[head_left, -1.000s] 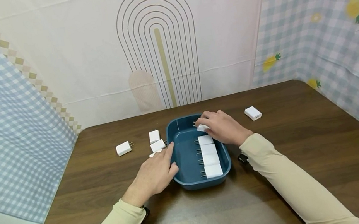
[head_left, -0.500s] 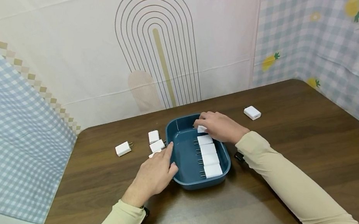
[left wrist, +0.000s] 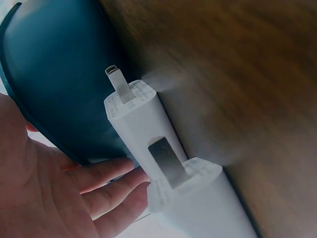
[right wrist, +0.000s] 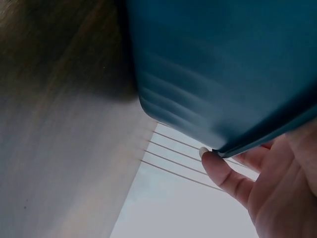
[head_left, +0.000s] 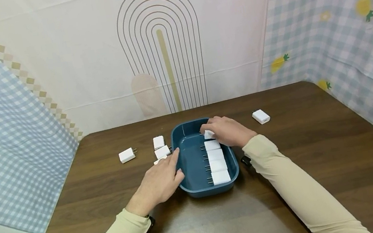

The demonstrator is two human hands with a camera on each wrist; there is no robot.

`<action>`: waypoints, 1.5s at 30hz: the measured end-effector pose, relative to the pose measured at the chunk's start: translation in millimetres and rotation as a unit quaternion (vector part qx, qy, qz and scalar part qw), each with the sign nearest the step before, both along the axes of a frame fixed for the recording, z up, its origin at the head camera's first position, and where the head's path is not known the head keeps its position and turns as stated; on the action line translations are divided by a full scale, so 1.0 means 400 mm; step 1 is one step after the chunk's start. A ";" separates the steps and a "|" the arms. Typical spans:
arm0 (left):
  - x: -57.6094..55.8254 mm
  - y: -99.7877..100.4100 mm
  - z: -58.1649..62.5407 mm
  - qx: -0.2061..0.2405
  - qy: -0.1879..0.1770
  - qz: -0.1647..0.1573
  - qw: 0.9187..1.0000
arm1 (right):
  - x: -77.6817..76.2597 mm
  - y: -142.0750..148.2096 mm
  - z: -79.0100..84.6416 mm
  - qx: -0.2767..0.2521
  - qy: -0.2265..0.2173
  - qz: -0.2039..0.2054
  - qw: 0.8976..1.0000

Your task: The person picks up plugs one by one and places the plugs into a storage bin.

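A deep blue rectangular tray [head_left: 193,168] stands on the table, with several white plug chargers [head_left: 216,155] lined up along its right side, prongs toward the left. At the far right corner inside it, my right hand [head_left: 229,131] holds another white charger [head_left: 208,134], partly covered by the fingers. The right wrist view shows the thumb [right wrist: 223,173] by the tray's rim; the charger is hidden there. My left hand [head_left: 158,181] touches the tray's left rim, index finger stretched out. Close to its fingers in the left wrist view are white chargers [left wrist: 141,129] outside the tray.
Left of the tray, a few chargers [head_left: 159,142] lie close together, one partly behind the left hand. A lone charger [head_left: 127,155] lies farther left, and another charger [head_left: 261,116] lies to the right. The brown wooden table [head_left: 207,227] ends at a patterned cloth backdrop [head_left: 98,65].
My right hand has lowered the charger a little and straightened it in the tray's far right corner. The left hand keeps its place; the head view has shifted slightly.
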State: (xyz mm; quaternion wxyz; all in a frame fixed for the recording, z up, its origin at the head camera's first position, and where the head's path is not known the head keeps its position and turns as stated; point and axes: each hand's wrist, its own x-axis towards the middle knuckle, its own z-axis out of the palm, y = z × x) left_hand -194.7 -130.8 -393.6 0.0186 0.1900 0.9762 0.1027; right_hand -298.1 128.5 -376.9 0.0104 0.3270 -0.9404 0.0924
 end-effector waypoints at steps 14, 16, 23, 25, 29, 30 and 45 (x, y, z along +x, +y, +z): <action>0.001 0.000 -0.002 0.002 0.007 -0.001 1.000 | -0.001 -0.014 0.001 0.020 -0.019 -0.023 0.999; 0.000 -0.001 -0.001 0.002 0.007 -0.003 1.000 | -0.001 -0.015 0.001 0.018 -0.022 -0.024 0.999; -0.001 -0.003 -0.001 0.003 0.007 -0.006 1.000 | 0.002 -0.018 -0.001 0.020 -0.024 -0.028 0.999; 0.000 -0.002 -0.001 0.003 0.006 -0.006 1.000 | 0.002 -0.019 -0.001 0.025 -0.022 -0.028 0.999; 0.001 -0.001 0.000 0.004 0.005 -0.005 1.000 | 0.002 -0.021 -0.002 0.032 -0.019 -0.028 0.999; 0.001 -0.001 0.000 0.004 0.005 -0.005 1.000 | 0.001 -0.022 -0.002 0.034 -0.018 -0.028 0.999; -0.001 -0.001 0.001 0.002 0.002 -0.003 1.000 | -0.004 -0.020 -0.004 0.050 -0.010 -0.019 0.999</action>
